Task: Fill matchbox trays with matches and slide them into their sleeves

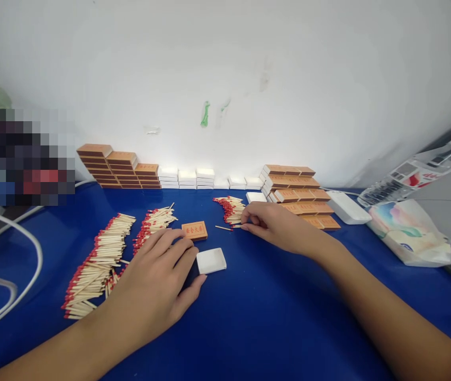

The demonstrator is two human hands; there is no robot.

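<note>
A white wall [308, 79] backs a blue table [273, 328]. Along the foot of the wall, the right stack of matchboxes [300, 196] and the left stack of matchboxes [120, 172] stand in steps, joined by low piles of white trays [188, 179]; the siting presumably keeps the near surface free for handling.

The left hand [162, 275] rests over the table, thumb and fingers apart about the near-left end of a white tray [212, 261], apparently to steady it; firm clamping cannot be confirmed. To its left lies a long row of matches [100, 262], heads mostly aligned, probably for easy pick-up.

The right hand [271, 219] reaches to the edge of a small match pile [233, 210]. Thumb and forefinger are close together at the stick ends; whether one is pinched cannot be told.

The tray lies open side up between the hands, convenient to both. Just beyond it sits an orange matchbox [194, 231]. A single match [224, 228] lies apart, beside the pile.
</note>
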